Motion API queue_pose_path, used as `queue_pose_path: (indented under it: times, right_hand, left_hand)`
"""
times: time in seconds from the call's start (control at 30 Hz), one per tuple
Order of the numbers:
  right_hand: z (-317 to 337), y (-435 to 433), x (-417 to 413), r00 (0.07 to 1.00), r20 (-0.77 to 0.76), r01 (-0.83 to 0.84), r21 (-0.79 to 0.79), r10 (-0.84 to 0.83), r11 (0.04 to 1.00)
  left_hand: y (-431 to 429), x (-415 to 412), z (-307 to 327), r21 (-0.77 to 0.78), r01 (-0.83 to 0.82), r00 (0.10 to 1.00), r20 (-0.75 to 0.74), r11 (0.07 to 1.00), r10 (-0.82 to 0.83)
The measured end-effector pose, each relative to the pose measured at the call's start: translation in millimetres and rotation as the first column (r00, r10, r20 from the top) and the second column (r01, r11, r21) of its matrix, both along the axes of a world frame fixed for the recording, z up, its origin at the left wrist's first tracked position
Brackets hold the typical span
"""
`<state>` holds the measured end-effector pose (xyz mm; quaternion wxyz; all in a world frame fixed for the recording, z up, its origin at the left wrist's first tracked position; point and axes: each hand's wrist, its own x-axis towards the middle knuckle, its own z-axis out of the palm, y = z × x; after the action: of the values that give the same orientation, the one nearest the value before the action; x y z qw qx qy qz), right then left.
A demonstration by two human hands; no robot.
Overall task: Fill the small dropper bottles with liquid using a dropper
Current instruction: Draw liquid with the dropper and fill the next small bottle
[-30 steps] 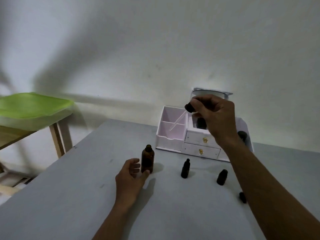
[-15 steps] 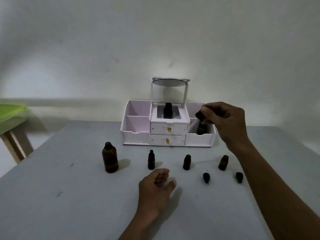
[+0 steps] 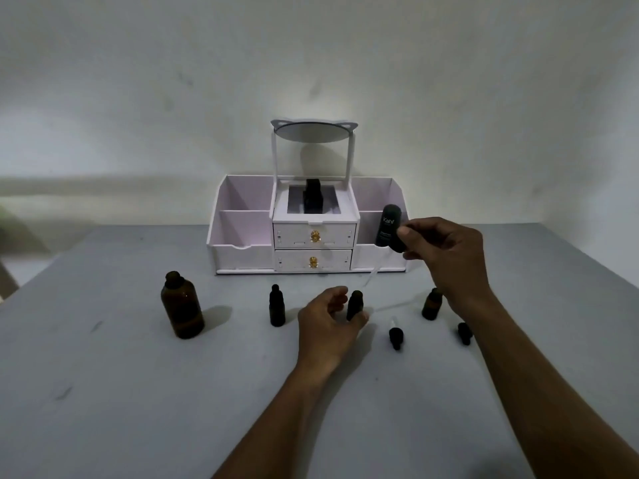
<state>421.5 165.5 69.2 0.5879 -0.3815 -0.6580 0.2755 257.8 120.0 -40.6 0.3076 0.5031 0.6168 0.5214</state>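
Observation:
Three small dark dropper bottles stand in a row on the grey table (image 3: 121, 392): a capped one (image 3: 276, 305) on the left, an uncapped one (image 3: 354, 304) in the middle and an amber uncapped one (image 3: 431, 304) on the right. My left hand (image 3: 328, 326) wraps thumb and fingers around the middle bottle. My right hand (image 3: 446, 254) pinches the black bulb of a dropper (image 3: 397, 244). Its clear glass tube slants down-left toward the middle bottle's mouth. A large amber bottle (image 3: 181, 305) stands open at the left.
Two black dropper caps (image 3: 396, 337) (image 3: 464, 332) lie in front of the right bottle. Behind stands a white-pink organizer (image 3: 242, 250) with two drawers, a tilted mirror (image 3: 313, 131), a black bottle (image 3: 313, 198) in its middle and a dark "Kahf" bottle (image 3: 389, 226) in its right compartment.
My right hand has come down from the organizer's right compartment with the dropper toward the row. My left hand has moved forward from the bare table and closed around the middle bottle.

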Motion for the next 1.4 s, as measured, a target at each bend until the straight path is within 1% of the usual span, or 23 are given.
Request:
queue_pose_path:
  times: [0.2, 0.43, 0.67, 0.97, 1.2, 1.4]
  right_hand:
    - [-7, 2, -2, 1.000, 0.001, -0.004, -0.038, 0.004, 0.999]
    - [-11, 7, -4, 1.000, 0.011, 0.001, -0.059, 0.000, 0.998]
    - [-20, 12, -5, 0.993, 0.111, 0.036, -0.073, -0.028, 0.997]
    - [-21, 17, -8, 0.975, 0.199, 0.103, -0.032, -0.095, 0.994]
    - [-19, 16, -11, 0.977, 0.193, 0.088, 0.000, -0.086, 0.996]
    - [-21, 14, -12, 0.983, 0.173, 0.067, -0.030, -0.061, 0.997]
  left_hand:
    - [2, -1, -4, 0.018, 0.026, 0.997, -0.076, 0.999, -0.025]
    - [3, 0, -6, 0.019, 0.016, 0.994, -0.106, 1.000, -0.014]
    - [3, 0, -6, 0.013, 0.013, 0.993, -0.120, 1.000, -0.012]
    - [3, -1, -5, 0.005, 0.021, 0.991, -0.131, 1.000, -0.021]
    - [3, 0, -4, -0.008, 0.015, 0.990, -0.141, 1.000, -0.016]
    - [3, -1, -5, -0.001, 0.019, 0.990, -0.138, 1.000, -0.019]
